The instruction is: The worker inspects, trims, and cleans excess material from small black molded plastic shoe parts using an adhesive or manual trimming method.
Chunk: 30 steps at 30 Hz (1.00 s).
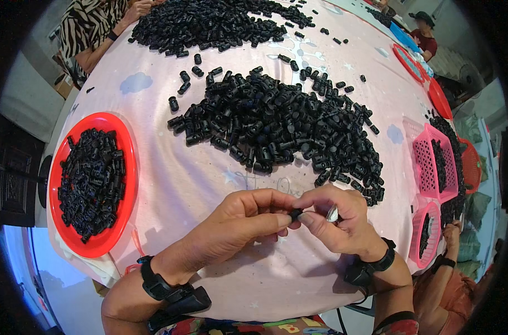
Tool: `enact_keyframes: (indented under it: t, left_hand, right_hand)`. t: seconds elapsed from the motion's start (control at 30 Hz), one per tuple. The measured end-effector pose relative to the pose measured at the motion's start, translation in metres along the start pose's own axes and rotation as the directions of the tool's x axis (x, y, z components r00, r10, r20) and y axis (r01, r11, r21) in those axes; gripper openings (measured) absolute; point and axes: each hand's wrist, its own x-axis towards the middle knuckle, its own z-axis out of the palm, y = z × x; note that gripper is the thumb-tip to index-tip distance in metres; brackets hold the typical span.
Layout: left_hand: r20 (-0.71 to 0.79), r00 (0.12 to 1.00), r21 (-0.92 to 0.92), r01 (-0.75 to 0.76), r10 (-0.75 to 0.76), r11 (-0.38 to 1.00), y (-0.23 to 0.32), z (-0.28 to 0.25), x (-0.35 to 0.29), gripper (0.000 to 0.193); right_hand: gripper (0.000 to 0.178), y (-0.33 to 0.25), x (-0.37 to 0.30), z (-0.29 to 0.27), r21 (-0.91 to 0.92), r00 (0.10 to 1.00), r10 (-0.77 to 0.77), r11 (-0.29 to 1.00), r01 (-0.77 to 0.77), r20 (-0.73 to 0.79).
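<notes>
Above the near part of the table, my left hand (231,226) and my right hand (343,220) meet, fingers closed. Both pinch one small black plastic cord lock (295,214) between thumbs and fingertips, which cover most of it. A small shiny metal piece (333,214) is also tucked in my right hand; its kind is hidden by the fingers. Just beyond my hands spreads a loose pile of black cord locks (276,120). To the left, a round red tray (132,167) holds a heap of the same cord locks.
A larger pile of cord locks (203,25) lies at the far side, near a person in a striped top (95,28). Pink baskets (452,192) and red trays (439,99) line the right edge. Another person's hand (451,234) is at lower right.
</notes>
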Motion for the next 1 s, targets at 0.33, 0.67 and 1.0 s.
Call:
enact_keyframes:
  t: [0.33,0.67,1.0]
  left_hand:
    - [-0.052,0.999,-0.008,-0.009,0.008,1.000,0.0003,0.0018,0.0010,0.027]
    - [-0.007,0.995,-0.186,0.098,-0.101,0.978,0.0023,-0.0015,-0.0017,0.025]
    - [-0.060,0.994,-0.091,0.091,-0.096,0.992,-0.0015,0.0020,-0.0003,0.027]
  right_hand:
    - [0.019,-0.0085,0.0024,-0.0043,-0.030,0.994,0.094,0.995,-0.092,0.057]
    - [0.025,-0.0101,0.0024,-0.0066,-0.019,0.988,0.121,0.993,-0.120,0.092]
    - [0.022,-0.0059,0.0020,-0.0051,-0.060,0.991,0.106,0.993,-0.101,0.084]
